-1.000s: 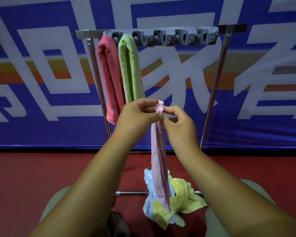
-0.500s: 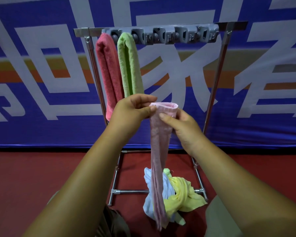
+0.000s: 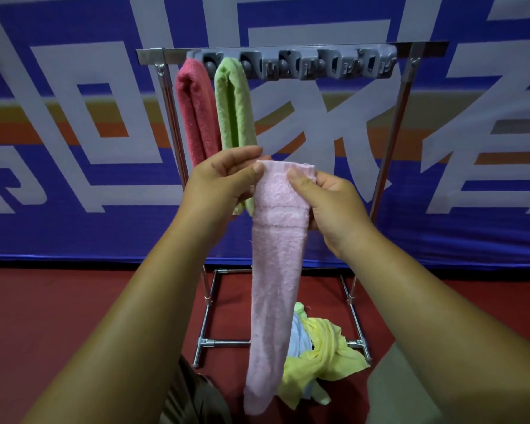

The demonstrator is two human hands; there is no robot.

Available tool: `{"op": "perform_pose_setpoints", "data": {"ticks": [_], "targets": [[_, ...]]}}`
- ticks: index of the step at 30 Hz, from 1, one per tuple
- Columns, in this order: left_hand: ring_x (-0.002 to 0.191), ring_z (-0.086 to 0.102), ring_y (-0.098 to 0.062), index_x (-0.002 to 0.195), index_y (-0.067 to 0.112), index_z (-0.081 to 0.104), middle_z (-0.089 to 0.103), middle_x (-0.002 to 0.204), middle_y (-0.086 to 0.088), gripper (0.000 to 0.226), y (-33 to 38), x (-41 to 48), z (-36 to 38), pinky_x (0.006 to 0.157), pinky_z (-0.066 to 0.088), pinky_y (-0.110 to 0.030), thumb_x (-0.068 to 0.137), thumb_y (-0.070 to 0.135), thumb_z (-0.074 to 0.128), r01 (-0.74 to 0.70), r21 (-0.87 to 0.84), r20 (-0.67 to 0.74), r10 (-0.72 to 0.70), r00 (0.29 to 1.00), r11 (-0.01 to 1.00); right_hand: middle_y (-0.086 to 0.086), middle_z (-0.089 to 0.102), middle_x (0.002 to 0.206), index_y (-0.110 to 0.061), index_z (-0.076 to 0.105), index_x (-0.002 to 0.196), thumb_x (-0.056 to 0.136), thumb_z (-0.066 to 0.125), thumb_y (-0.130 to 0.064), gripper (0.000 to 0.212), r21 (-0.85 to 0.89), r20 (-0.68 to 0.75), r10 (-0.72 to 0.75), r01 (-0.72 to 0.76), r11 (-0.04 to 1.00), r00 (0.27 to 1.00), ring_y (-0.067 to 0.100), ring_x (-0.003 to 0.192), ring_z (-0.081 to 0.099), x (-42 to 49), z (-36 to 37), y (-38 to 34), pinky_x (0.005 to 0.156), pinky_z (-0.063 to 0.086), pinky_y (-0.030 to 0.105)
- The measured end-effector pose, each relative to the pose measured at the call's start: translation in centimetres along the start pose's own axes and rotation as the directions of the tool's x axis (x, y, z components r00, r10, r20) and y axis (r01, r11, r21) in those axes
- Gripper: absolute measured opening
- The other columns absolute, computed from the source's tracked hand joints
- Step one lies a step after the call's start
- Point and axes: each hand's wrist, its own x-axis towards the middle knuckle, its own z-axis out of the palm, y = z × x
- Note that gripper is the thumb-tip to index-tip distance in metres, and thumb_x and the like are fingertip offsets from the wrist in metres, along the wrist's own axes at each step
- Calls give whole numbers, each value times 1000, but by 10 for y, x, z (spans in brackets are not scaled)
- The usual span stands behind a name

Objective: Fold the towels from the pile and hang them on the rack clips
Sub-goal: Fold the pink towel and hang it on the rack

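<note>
A: Bkgd?
B: Blue-and-white banner (image 3: 74, 148) fills the frame's upper part. The metal rack (image 3: 392, 148) stands at ctr, in front of it.
A: Towel in hand?
B: Pink towel (image 3: 274, 286), ctr frame, hanging long down past the pile (image 3: 325, 356) (yellow and pale blue cloth) at lower ctr.
A: Hung ones?
B: Red towel (image 3: 195, 111) and green towel (image 3: 233, 108) side by side, upper ctr-left, under the clip strip (image 3: 318, 65).
A: Hands?
B: Left hand (image 3: 218, 185) pinches the pink towel's top left corner. Right hand (image 3: 334, 206) has thumb and fingers clamped on the top right.
</note>
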Motion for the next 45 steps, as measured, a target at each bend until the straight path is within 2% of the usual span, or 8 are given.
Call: {"op": "perform_pose_setpoints", "data": {"ticks": [8,19,27,31,33,38,42,45], "targets": [[107,76,-18,129,10,72,81,117,-6,39,-38,-8,-4,95,63,-40,93,26,73,120,79,238,-136,962,990,13,84,109,-10,81,115,106,72,-28,22,142,-89,19,-6,990,996,32,104,82,8,3,-11,98,64,59],[111,78,-19,116,8,80,82,115,-4,23,-92,-30,14,93,60,-29,96,18,78,241,238,391,-320,863,941,7,85,103,-17,79,108,104,75,-28,12,194,-266,160,-110,975,951,29,95,84,28,-12,-15,86,68,53],[119,69,-51,118,8,79,78,120,-22,38,-126,-34,19,108,47,-74,96,40,78,429,144,397,-449,800,892,13,75,104,-2,70,111,107,62,-17,17,382,-265,523,-410,828,810,29,90,75,55,-45,64,83,63,42],[124,68,-49,128,0,73,75,124,-27,43,-138,-23,26,113,47,-67,102,34,72,581,-7,328,-547,770,814,17,74,107,2,65,114,111,49,-27,34,342,-126,742,-673,655,658,32,96,73,25,-42,119,68,59,36],[119,73,-43,130,-6,69,75,122,-27,42,-148,-14,25,107,56,-57,106,28,67,683,-100,290,-635,716,724,15,76,91,-5,73,106,105,56,-25,26,355,-14,797,-742,569,604,31,75,76,2,-37,135,60,63,33],[74,78,-22,120,-9,66,78,90,-17,24,-176,6,6,66,68,-33,107,7,54,806,-323,243,-779,578,496,13,83,109,-5,76,123,114,45,-49,54,375,68,743,-707,600,666,26,94,80,-20,-28,159,77,63,36],[81,57,-14,100,-2,62,61,86,-14,13,-196,19,-7,97,55,-27,103,-4,49,813,-465,253,-827,501,350,18,78,131,-7,74,137,111,48,-59,64,354,136,662,-660,662,737,31,119,76,-17,-26,155,99,58,43],[96,52,-14,122,-11,61,55,103,-12,25,-199,22,-6,118,43,-26,103,3,51,791,-524,270,-820,506,315,15,76,136,-10,72,142,109,58,-48,52,315,158,628,-642,699,762,27,123,75,-14,-30,159,106,56,44]]}}
